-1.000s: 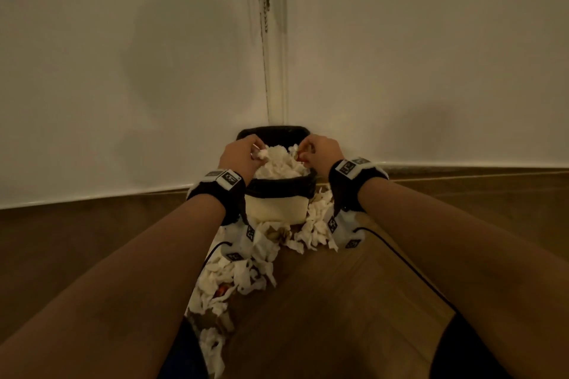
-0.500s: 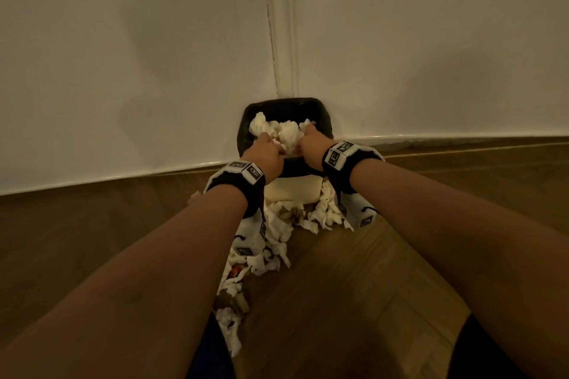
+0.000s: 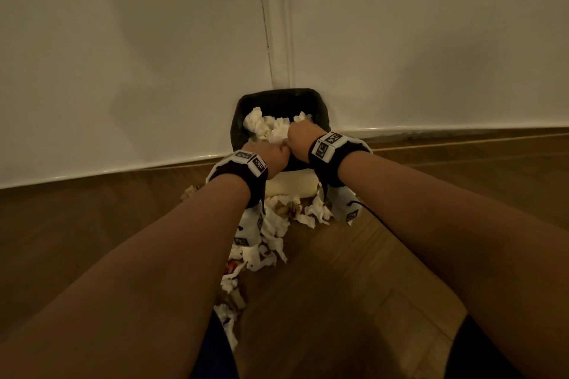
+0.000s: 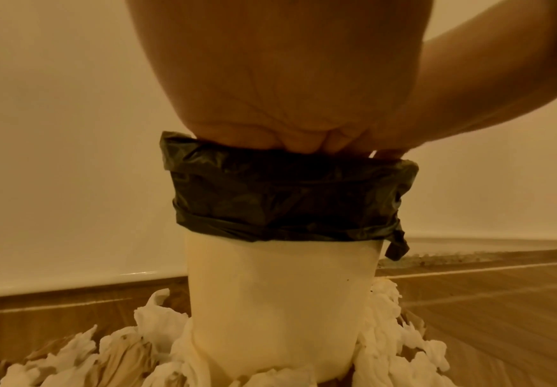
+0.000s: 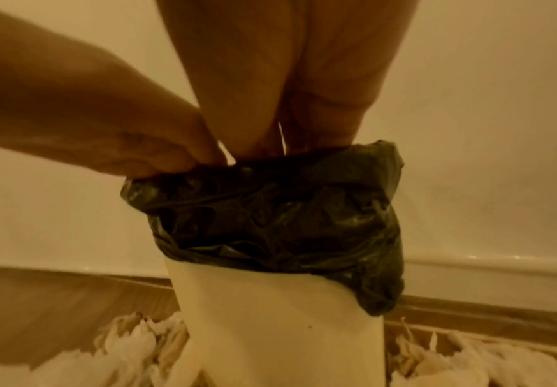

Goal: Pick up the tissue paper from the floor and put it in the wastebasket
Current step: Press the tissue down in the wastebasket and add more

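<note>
A cream wastebasket (image 3: 289,186) with a black bag liner (image 4: 287,196) stands in the wall corner. A crumpled white tissue wad (image 3: 266,126) fills its mouth. My left hand (image 3: 271,155) is at the near rim, fingers curled onto the wad. Touching it on the right, my right hand (image 3: 300,138) reaches down into the basket with fingers bent into the tissue; its fingertips are hidden by the rim. More tissue paper (image 3: 271,243) lies scattered on the floor before the basket, also around its base (image 4: 158,322).
White walls (image 3: 123,55) meet in the corner right behind the basket. The wooden floor (image 3: 354,301) stretches to both sides. The strewn tissue trails from the basket's foot back toward my body, under my left forearm (image 3: 154,255).
Both hands have come together and sunk from above the rim into the basket mouth, pushing the tissue wad down. The head view has moved closer and looks more steeply down.
</note>
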`<action>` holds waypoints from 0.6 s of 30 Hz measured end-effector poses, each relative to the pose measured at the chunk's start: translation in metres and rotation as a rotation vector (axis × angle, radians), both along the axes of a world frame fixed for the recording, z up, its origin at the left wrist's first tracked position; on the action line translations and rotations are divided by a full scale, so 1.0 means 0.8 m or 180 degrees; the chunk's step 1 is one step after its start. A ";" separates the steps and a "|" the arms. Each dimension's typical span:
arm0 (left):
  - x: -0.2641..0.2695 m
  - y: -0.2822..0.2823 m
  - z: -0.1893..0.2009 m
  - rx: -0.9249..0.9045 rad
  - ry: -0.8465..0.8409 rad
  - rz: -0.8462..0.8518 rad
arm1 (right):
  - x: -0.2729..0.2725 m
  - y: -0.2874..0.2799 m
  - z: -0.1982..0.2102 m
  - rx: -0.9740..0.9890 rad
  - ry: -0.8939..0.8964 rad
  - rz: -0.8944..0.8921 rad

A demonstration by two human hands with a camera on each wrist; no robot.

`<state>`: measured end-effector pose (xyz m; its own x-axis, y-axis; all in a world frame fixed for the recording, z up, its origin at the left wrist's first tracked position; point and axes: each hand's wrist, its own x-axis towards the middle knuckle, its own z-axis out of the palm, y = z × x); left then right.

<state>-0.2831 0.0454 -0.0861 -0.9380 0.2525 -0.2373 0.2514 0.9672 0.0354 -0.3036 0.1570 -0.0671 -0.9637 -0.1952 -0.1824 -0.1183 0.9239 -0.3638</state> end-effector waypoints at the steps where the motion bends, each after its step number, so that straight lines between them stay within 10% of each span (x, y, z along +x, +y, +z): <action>1: -0.001 0.000 -0.001 0.0007 0.0027 0.0042 | 0.001 -0.002 -0.005 -0.0077 -0.0131 -0.0074; 8: -0.002 0.005 -0.001 0.0030 -0.0065 0.0200 | 0.004 0.018 0.009 -0.0500 -0.0164 0.0032; 18: 0.044 0.012 0.077 0.1316 0.1457 0.0063 | 0.016 0.088 0.034 -0.1469 0.0920 -0.1095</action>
